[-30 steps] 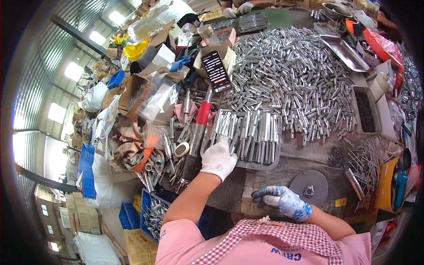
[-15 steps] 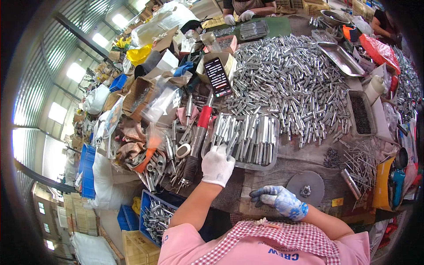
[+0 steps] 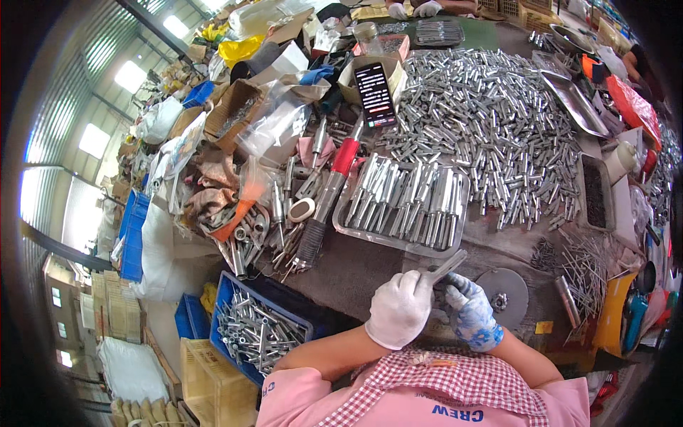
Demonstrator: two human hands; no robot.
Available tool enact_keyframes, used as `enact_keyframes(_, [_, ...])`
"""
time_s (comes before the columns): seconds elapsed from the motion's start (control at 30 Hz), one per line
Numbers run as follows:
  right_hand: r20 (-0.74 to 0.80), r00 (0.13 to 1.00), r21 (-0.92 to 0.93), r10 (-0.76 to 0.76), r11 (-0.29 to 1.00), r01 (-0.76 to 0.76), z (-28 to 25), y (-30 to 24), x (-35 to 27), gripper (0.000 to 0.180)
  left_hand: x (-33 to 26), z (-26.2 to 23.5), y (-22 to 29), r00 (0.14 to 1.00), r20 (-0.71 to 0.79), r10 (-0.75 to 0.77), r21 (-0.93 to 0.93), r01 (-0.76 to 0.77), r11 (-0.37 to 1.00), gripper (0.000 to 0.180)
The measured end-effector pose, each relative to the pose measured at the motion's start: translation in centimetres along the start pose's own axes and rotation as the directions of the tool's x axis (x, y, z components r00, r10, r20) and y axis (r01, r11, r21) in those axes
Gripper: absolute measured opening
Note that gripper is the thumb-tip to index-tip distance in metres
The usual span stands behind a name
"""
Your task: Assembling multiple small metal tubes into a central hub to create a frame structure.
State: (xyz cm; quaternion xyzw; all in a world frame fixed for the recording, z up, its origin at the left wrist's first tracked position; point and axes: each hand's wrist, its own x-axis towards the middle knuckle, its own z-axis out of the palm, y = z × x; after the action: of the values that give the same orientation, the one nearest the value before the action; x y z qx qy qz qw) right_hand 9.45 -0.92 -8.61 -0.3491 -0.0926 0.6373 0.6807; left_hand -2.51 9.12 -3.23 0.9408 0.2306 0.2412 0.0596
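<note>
**Metal tube held between two gloved hands at the table's near edge**

A slim metal tube (image 3: 448,266) is gripped at the lower centre of the view, its free end slanting up toward two o'clock. It is held by the left hand (image 3: 400,307), in a white glove, whose fingers are curled shut around the tube's lower end. The right hand (image 3: 469,313), in a blue-patterned glove, is pressed against the left at three o'clock of it; its fingers are bent inward at the tube's base, though whether they actually clasp the tube cannot be told (the white glove hides the contact).

Just beside the right hand, at three o'clock, a round grey metal disc (image 3: 502,288) lies flat on the dark table (image 3: 356,270). At twelve o'clock of the hands, a shallow steel tray (image 3: 398,238) is filled with similar tubes laid side by side. Beyond it, toward one o'clock, a large loose heap of tubes (image 3: 491,128) is spread over the table. A red-and-grey handled tool (image 3: 331,196) lies at eleven o'clock, and a dark phone (image 3: 375,94) is propped further up. At nine o'clock, below the table edge, a blue crate (image 3: 245,331) holding more tubes is seen.
</note>
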Motion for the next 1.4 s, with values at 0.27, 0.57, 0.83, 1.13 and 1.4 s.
enact_keyframes(0.27, [-0.055, 0.998, -0.039, -0.013, 0.999, 0.011, 0.1, -0.9, 0.1, 0.030, 0.5, -1.5, 1.2, 0.991, 0.133, 0.008, -0.207, 0.020, 0.978, 0.026])
enact_keyframes(0.57, [-0.023, 0.998, -0.011, 0.054, 0.998, -0.054, 0.4, -1.7, 0.0, 0.038, 8.1, 0.1, -12.9, 0.961, 0.187, 0.206, 0.085, -0.224, 0.971, 0.010])
enact_keyframes(0.83, [-0.019, 0.996, -0.052, 0.086, 0.995, -0.087, 0.0, -2.2, 0.3, 0.043, 9.2, 1.9, -13.6, 0.875, 0.436, 0.210, 0.180, -0.314, 0.932, 0.013])
enact_keyframes(1.13, [0.072, 0.992, 0.050, 0.100, 0.993, -0.103, 1.0, -3.1, 0.1, 0.043, 9.8, 1.7, -13.2, 0.836, 0.529, 0.144, 0.267, -0.325, 0.907, 0.015])
enact_keyframes(1.4, [0.088, 0.990, 0.008, 0.108, 0.994, -0.109, 1.4, -3.0, -0.6, 0.059, 8.9, 2.2, -13.0, 0.884, 0.458, 0.095, 0.239, -0.226, 0.945, 0.013])
